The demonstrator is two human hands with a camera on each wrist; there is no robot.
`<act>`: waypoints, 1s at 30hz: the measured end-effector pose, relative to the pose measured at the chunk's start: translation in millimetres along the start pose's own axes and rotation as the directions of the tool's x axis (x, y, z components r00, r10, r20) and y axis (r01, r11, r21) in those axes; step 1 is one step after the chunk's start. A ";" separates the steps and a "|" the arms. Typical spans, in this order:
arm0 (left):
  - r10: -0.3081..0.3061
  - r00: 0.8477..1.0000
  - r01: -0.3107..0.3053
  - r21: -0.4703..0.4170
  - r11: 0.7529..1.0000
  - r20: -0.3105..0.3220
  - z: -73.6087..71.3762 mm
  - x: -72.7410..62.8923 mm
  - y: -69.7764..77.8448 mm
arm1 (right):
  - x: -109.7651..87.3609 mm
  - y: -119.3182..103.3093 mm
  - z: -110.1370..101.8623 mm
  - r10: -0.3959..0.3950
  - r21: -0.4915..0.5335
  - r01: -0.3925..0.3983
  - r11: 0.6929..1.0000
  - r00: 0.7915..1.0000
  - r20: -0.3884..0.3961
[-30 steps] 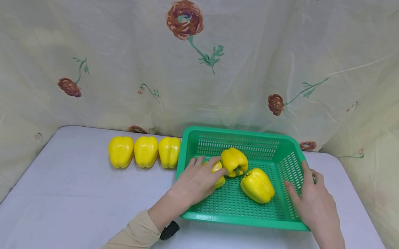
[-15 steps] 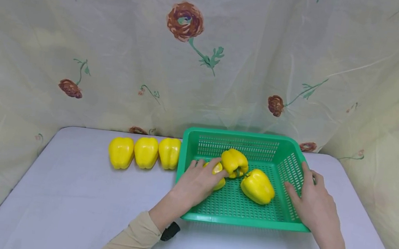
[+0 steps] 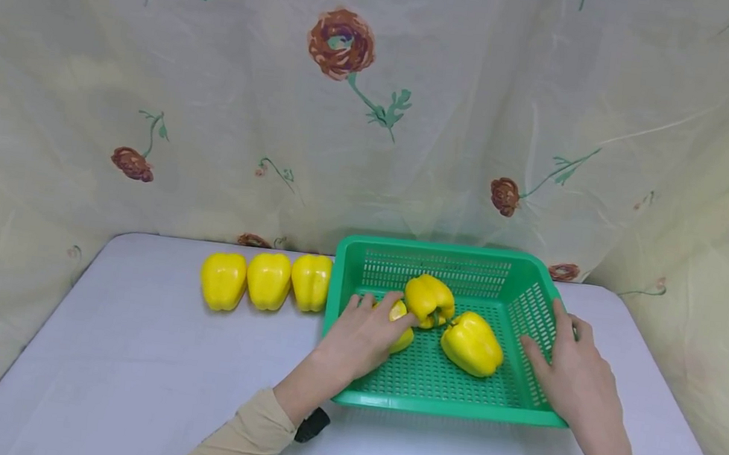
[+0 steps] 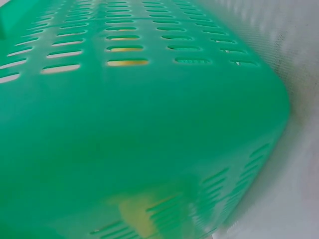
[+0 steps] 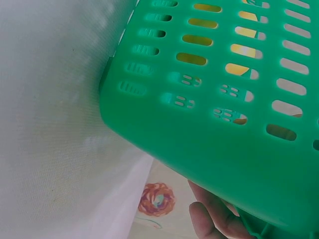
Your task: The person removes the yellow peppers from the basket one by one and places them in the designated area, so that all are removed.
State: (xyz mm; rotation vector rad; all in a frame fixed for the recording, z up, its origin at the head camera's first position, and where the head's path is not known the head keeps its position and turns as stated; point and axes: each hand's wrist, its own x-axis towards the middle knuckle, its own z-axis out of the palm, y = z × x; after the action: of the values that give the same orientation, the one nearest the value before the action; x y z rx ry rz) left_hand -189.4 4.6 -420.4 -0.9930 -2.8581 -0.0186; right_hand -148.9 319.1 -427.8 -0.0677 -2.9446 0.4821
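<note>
Inside the basket, at left, the left hand grips a pepper; the right hand clasps the right rim.

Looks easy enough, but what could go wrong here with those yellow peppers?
The half-hidden pepper under the left hand might slip from its fingers. Lifting it could nudge the two other peppers in the green basket. If the right hand shoves the basket left, that could knock the row of three peppers beside it.
</note>
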 end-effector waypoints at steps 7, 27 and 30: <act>0.009 1.000 -0.009 -0.003 1.000 -0.003 -3.4 -1.8 -1.7 | 0.4 -0.4 0.4 0.003 0.002 -0.003 1.000 1.000 0.003; -0.023 0.971 0.024 0.004 1.000 -0.238 -15.8 -8.3 -3.5 | 0.0 1.3 1.4 0.001 0.003 -0.001 1.000 1.000 0.009; -0.024 0.968 0.022 -0.013 1.000 -0.248 -18.8 -10.3 -4.2 | 0.0 1.4 0.9 -0.006 0.003 0.006 1.000 1.000 -0.001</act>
State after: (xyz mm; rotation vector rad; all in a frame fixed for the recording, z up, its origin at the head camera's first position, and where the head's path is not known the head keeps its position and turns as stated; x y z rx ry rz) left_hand -182.0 -6.1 -402.9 -0.8892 -2.6431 -0.1489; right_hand -149.0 320.1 -429.1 -0.0582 -2.9420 0.4859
